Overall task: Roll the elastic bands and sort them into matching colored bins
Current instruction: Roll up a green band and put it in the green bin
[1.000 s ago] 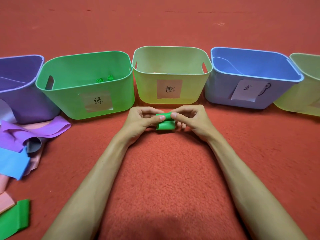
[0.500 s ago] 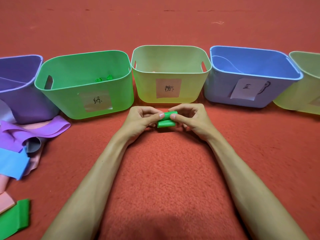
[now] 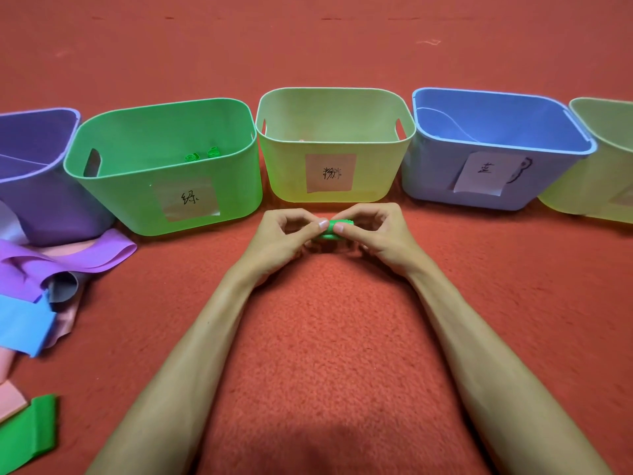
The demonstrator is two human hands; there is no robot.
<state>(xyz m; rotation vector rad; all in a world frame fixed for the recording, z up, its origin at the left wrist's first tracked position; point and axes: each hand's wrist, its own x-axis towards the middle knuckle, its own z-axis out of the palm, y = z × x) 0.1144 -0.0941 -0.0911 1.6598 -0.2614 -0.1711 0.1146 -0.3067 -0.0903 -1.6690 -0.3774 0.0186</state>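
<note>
A green elastic band [image 3: 333, 229], rolled into a tight bundle, is pinched between the thumbs and fingers of my left hand [image 3: 284, 236] and my right hand [image 3: 373, 231], just in front of the yellow-green bin [image 3: 334, 108]. Most of the roll is hidden by my fingers. The green bin [image 3: 164, 197] stands to the left and holds two small green rolls [image 3: 202, 154]. A purple bin [image 3: 41, 207] sits at the far left and a blue bin [image 3: 428, 176] to the right.
A loose pile of purple, blue and pink bands [image 3: 44, 279] lies at the left, with a flat green band [image 3: 27, 430] near the lower left corner. Another yellow-green bin [image 3: 599, 190] is cut off at the right edge. Everything rests on red carpet [image 3: 329, 337].
The green band has been rolled up tighter: its visible part has shrunk to a small bundle between my fingertips. Both hands stay in the same place.
</note>
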